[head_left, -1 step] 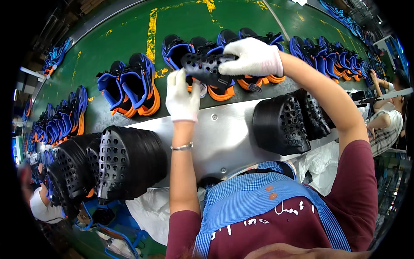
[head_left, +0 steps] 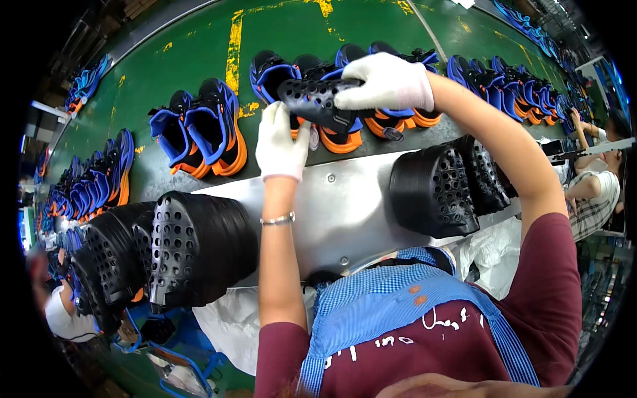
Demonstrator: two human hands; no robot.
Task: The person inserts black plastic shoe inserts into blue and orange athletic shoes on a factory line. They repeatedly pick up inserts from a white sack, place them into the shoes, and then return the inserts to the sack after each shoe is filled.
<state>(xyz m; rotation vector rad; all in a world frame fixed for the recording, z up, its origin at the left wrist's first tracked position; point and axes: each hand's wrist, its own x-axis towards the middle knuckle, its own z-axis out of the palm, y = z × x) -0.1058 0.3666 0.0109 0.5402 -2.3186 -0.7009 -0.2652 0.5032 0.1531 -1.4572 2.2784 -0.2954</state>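
Note:
My right hand (head_left: 388, 83) in a white glove grips a black perforated shoe insert (head_left: 312, 94), its holed face upward, above the row of shoes. Under its left end is a black and blue sneaker (head_left: 272, 73) with an orange sole. At that sneaker's heel is my gloved left hand (head_left: 280, 142), thumb and fingers around the orange edge, its fingertips close to the insert. The insert hides part of the shoe's opening. Just right, more sneakers (head_left: 342, 139) stand heel toward me, partly covered by the insert and my right hand.
Before me runs a metal ledge (head_left: 325, 225) bearing large black perforated forms (head_left: 212, 239) at left and others (head_left: 424, 192) at right. A sneaker pair (head_left: 209, 126) stands on the green surface (head_left: 179, 60), with further rows to both sides. Another person (head_left: 600, 189) is at far right.

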